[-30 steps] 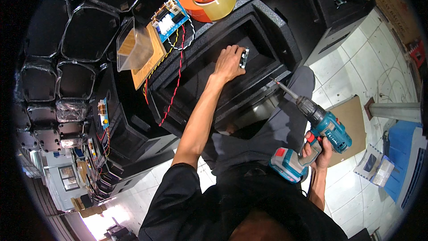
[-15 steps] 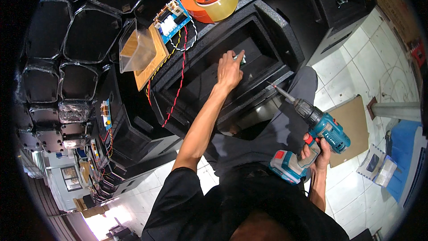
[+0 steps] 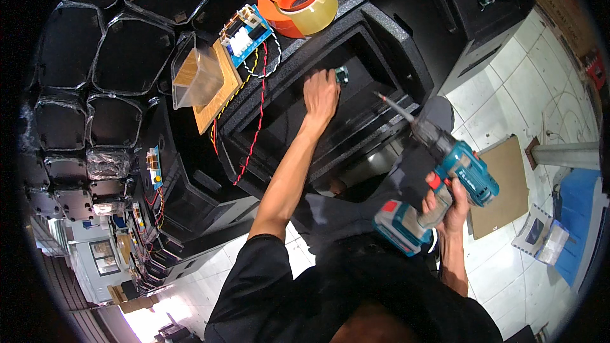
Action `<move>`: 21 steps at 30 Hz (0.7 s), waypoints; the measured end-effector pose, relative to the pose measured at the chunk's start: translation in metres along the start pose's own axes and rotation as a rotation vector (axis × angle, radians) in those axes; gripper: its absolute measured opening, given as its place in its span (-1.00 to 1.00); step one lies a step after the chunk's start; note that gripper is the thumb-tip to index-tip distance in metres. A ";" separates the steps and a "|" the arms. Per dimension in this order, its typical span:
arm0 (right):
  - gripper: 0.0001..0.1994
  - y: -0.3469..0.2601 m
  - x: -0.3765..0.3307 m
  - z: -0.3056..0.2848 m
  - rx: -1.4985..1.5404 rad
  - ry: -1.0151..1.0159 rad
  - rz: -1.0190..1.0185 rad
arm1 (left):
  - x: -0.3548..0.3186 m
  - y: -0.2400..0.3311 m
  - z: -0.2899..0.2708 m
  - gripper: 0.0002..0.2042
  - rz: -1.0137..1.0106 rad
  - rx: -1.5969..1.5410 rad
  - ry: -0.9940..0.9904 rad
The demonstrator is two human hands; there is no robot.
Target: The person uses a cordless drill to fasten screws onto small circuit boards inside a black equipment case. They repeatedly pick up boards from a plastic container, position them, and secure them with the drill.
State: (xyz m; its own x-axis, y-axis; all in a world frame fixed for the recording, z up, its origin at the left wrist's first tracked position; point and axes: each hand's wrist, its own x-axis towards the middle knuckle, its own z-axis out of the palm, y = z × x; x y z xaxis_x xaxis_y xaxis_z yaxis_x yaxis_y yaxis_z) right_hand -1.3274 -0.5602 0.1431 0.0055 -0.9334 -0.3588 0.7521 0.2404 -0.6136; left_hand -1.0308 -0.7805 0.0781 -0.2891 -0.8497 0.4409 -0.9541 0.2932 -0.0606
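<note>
Teal drill (image 3: 470, 174) is sitting in the right hand (image 3: 454, 208), its grip wrapping the handle (image 3: 436, 211), bit (image 3: 395, 106) pointing toward 10 o'clock. Left hand (image 3: 322, 94) is resting inside the black box (image 3: 397, 41). Small metal part (image 3: 343, 75) is showing at its fingertips, 1 o'clock; can't tell if that grip is pinching it. Circuit board (image 3: 244, 33) is sitting at 10 o'clock from the left hand, tape dispenser (image 3: 279, 13) at 11.
</note>
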 end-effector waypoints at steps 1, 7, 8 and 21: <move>-0.51 0.001 0.006 0.015 0.014 0.031 0.000 | 0.005 -0.001 0.006 -0.73 -0.020 0.026 0.023; -0.62 0.020 0.062 0.088 -0.136 0.115 -0.043 | 0.018 -0.002 0.036 -0.78 -0.137 0.064 0.063; -0.65 0.022 0.069 0.100 -0.144 0.141 -0.058 | 0.019 -0.003 0.037 -0.77 -0.111 0.063 0.106; -0.73 0.049 0.120 0.146 -0.200 0.245 -0.091 | 0.013 -0.013 0.049 -0.79 -0.149 -0.122 0.002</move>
State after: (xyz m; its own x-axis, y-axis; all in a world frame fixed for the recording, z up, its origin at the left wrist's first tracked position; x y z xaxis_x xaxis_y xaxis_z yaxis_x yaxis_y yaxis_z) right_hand -1.1936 -0.6998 0.1728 -0.2325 -0.8674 -0.4399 0.5977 0.2294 -0.7682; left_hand -1.0264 -0.8170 0.0404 -0.1449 -0.8868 0.4388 -0.9698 0.2153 0.1149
